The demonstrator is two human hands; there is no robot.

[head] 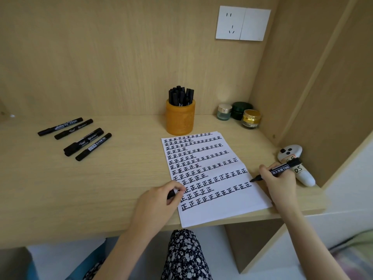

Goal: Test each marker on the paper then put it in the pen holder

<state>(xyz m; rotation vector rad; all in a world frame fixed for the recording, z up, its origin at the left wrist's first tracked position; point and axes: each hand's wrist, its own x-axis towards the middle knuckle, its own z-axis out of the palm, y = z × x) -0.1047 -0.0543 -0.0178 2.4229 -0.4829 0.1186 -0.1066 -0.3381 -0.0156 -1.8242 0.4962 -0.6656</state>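
A white sheet of paper (226,207) covered in rows of black characters lies on the wooden desk. My right hand (279,181) grips an uncapped black marker (279,169), its tip just above the paper's right edge. My left hand (156,201) rests on the paper's left edge and pinches a small black cap (171,194). Behind the paper stands an orange pen holder (180,118) with several black markers in it. Several more capped black markers (80,141) lie loose at the left of the desk.
Three small jars (240,114) stand in the back right corner. A white controller-like object (296,164) lies by the right wall, behind my right hand. A wall socket (243,23) sits high on the back panel. The desk's front edge (80,239) runs below the paper.
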